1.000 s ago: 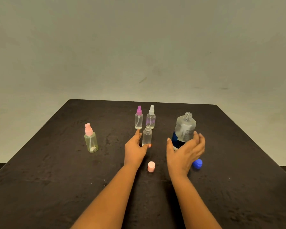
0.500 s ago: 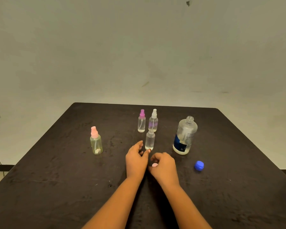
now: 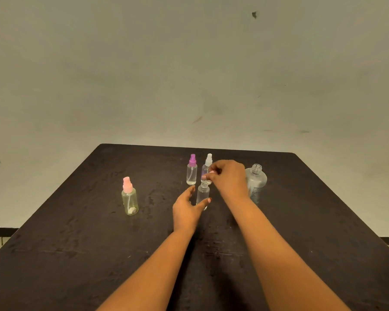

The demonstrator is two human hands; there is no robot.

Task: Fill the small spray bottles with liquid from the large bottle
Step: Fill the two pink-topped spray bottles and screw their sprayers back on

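Note:
A small clear bottle (image 3: 203, 194) without a cap stands upright at the middle of the black table (image 3: 76, 243). My left hand (image 3: 186, 209) rests beside its base, thumb touching its lower front and fingers fairly straight to its left. My right hand (image 3: 228, 178) hovers just above and behind the bottle's mouth, pinching a small pink cap (image 3: 206, 176) in its fingertips. The large clear bottle (image 3: 257, 178) stands uncapped to the right, partly hidden by my right hand.
Behind the uncapped bottle stand a purple-topped spray bottle (image 3: 191, 170) and a white-topped spray bottle (image 3: 208, 161). A yellowish spray bottle with a pink top (image 3: 129, 198) stands alone to the left. The table's far edge meets a plain wall.
My right hand picked the pink cap off the table and raised it over the uncapped bottle. The left hand stayed by the bottle's base. The blue cap is now hidden behind my right arm.

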